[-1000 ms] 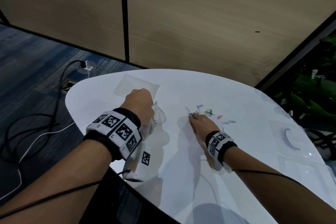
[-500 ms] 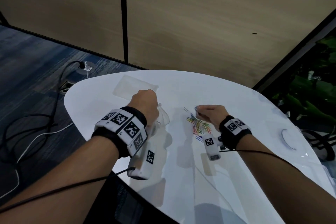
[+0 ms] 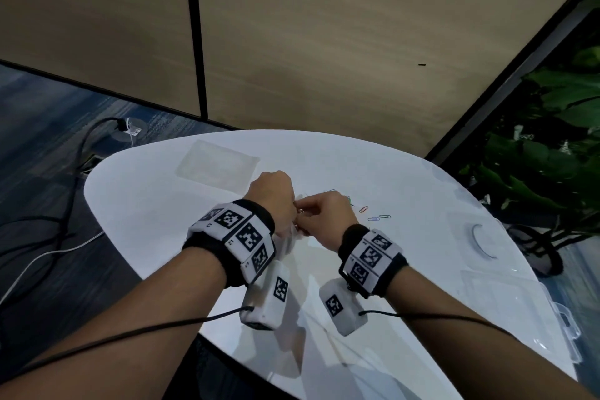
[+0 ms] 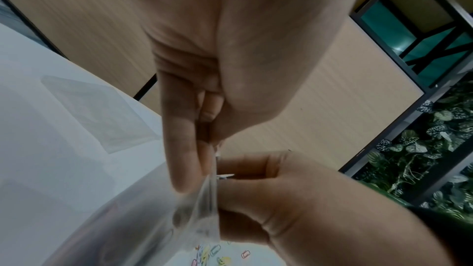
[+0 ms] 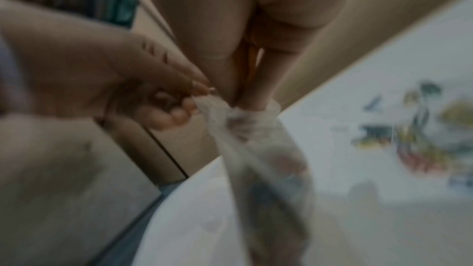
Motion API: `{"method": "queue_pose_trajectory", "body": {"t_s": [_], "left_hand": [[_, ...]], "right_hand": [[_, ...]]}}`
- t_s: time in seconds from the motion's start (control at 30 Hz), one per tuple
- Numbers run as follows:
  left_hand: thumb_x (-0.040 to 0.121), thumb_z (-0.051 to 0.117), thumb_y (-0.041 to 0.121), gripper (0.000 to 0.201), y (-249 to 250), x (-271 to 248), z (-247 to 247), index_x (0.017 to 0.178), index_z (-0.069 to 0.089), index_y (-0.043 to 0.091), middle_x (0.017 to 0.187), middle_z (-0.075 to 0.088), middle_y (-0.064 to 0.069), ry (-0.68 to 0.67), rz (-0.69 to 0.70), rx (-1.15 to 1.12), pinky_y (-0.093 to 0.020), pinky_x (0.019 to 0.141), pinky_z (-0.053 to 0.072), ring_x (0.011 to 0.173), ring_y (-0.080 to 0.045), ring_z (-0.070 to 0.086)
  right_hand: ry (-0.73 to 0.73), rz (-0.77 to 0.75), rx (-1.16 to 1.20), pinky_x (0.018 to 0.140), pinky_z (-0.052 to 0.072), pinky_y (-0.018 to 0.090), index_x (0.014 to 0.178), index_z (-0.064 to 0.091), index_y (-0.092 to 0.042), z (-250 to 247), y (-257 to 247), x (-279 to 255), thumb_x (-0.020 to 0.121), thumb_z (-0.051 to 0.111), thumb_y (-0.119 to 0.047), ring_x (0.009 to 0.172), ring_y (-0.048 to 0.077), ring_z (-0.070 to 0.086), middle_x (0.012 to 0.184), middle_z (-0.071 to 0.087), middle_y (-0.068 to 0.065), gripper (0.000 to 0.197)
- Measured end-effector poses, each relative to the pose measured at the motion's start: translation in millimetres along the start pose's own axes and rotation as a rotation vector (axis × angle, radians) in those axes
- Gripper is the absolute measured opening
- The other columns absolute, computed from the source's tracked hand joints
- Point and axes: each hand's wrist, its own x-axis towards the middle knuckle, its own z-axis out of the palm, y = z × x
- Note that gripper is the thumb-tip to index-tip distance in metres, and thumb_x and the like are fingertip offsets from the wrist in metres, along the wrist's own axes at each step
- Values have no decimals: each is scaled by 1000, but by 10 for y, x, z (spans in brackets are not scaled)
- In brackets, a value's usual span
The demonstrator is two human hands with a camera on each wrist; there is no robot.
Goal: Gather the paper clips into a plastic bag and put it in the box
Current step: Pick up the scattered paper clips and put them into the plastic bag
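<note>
Head view: left hand (image 3: 272, 196) and right hand (image 3: 319, 216) meet above white table (image 3: 146, 204), both at mouth of clear plastic bag (image 4: 163, 226). Left wrist view: left fingers (image 4: 179, 149) and thumb pinch bag's top edge; right fingers curl at opposite edge, pinching small metal piece, likely paper clip. Bag hangs below hands, few clips inside. Loose coloured paper clips (image 3: 373, 214) lie on table just right of hands. Second flat plastic bag (image 3: 217, 166) lies beyond left hand. Clear plastic box (image 3: 519, 312) sits at table's right edge.
</note>
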Motion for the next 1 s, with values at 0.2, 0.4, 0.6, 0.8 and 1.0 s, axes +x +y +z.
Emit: {"method": "queue_pose_trajectory", "body": {"t_s": [0.2,0.4,0.6,0.8,1.0], "left_hand": [[90,57,-2,20,-63,35,6,97,76,-1,95,77,-21,5,5,9,-44,83,64,88,-38,76],[89,57,-4,28,-168,40,-122,113,72,-1,99,75,-20,32,-30,2,-43,84,64,92,-38,75],[89,54,-6,30,-303,2,-246,115,70,-4,99,75,-22,57,-51,-6,-43,86,63,93,-38,75],[89,55,-2,31,-370,-43,-339,116,69,1,106,73,-19,82,-82,59,-40,92,61,99,-34,73],[90,54,-2,30,-379,-41,-352,116,69,1,104,74,-19,69,-88,71,-40,92,61,98,-34,74]], "right_hand": [[-233,-208,-497,66,43,25,92,76,-21,-26,-176,17,87,51,-8,64,16,55,76,68,0,29],[-4,-68,61,65,62,38,87,74,-11,-451,-48,339,88,49,6,67,21,69,85,72,13,30],[81,565,-625,111,33,43,147,34,-10,-817,1317,702,98,42,-43,135,37,40,149,39,19,59],[40,473,-842,109,32,52,148,20,-18,-353,1331,862,89,57,-22,140,43,19,156,13,19,70],[-141,109,-949,115,24,54,150,23,-16,56,925,1143,101,34,-24,143,43,16,160,10,15,51]]}}
